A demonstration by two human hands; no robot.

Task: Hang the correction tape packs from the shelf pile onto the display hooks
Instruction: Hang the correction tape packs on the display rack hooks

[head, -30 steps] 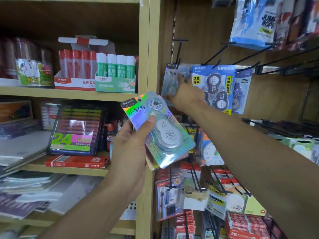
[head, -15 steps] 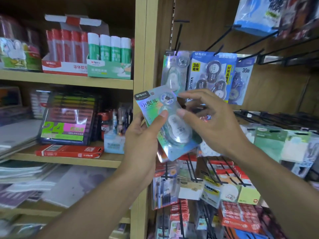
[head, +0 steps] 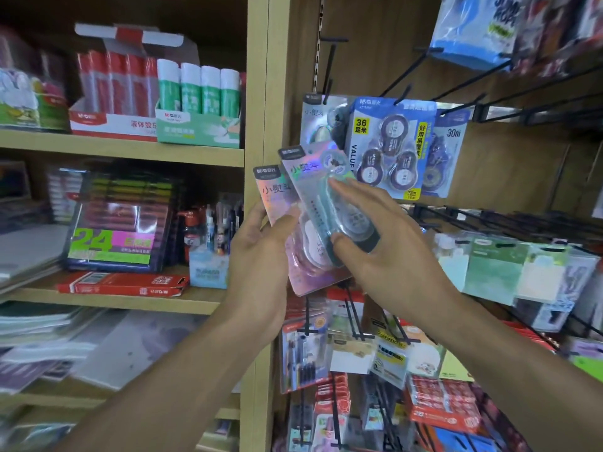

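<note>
Packs fanned: left hand (head: 261,246) grips rear pack (head: 272,197), right hand (head: 378,249) pinches front pack (head: 313,177); print blurred

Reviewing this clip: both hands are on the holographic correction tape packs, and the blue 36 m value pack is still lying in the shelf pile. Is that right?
Not quite. The head view shows the blue value pack already hanging on a display hook, not in a pile. The rest holds: the left hand grips the holographic packs while the right hand pinches the front one.
</note>
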